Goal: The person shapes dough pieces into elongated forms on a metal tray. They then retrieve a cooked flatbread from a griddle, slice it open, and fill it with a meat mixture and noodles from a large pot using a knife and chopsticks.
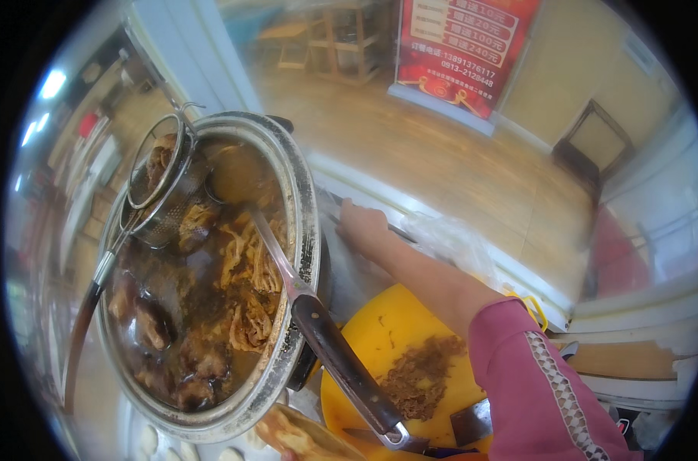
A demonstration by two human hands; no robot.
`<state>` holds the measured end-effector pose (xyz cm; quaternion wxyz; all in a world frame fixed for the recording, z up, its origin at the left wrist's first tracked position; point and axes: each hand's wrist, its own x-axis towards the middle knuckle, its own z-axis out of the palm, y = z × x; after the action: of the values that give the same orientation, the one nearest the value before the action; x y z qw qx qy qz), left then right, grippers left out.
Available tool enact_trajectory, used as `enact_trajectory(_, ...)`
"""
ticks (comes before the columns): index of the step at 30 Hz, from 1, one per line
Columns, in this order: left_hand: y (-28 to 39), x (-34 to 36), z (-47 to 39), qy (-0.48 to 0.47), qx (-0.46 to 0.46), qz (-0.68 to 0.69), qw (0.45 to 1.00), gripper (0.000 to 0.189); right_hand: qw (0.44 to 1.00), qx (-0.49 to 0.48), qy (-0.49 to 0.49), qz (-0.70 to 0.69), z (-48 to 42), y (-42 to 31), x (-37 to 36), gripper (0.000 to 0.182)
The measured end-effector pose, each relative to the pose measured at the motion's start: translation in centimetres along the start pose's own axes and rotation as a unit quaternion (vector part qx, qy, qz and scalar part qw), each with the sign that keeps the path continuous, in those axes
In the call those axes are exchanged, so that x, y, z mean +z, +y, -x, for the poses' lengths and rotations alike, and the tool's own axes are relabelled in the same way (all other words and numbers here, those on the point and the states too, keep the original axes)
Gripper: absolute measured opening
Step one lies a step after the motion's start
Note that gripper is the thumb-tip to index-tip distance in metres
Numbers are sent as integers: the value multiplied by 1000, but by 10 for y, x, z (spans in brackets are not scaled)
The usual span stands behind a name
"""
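Note:
My right hand (pixel 363 227) reaches past the pot and is closed around a long, thin dark tool (pixel 402 233), whose kind I cannot tell. My left hand is out of view. A large round metal pot (pixel 310 230) holds dark broth with pieces of braised meat (pixel 152 325). A ladle (pixel 337 357) with a black handle leans over its near rim, bowl in the broth. Below my forearm, chopped meat (pixel 421 377) lies on a round yellow cutting board (pixel 372 322). At the bottom edge is part of a browned flatbread (pixel 303 432).
A wire strainer (pixel 110 259) with a wooden handle lies across the pot's left side, above a perforated scoop (pixel 170 222). A cleaver blade (pixel 471 422) rests on the board. Pale dough rounds (pixel 188 450) sit below the pot. Clear plastic bags (pixel 455 239) lie along the white ledge (pixel 533 282).

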<state>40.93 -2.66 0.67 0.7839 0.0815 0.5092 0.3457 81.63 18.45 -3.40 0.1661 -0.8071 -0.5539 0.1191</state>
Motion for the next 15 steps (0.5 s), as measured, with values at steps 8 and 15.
enact_trajectory(8,-5,-6,-3,2,-6,24,1000,62,997,-36,-52,49,-8,0,-11,28)
enact_trajectory(15,-3,-3,1,-22,-10,23,999,61,968,-99,-139,182,-7,-4,-39,14)
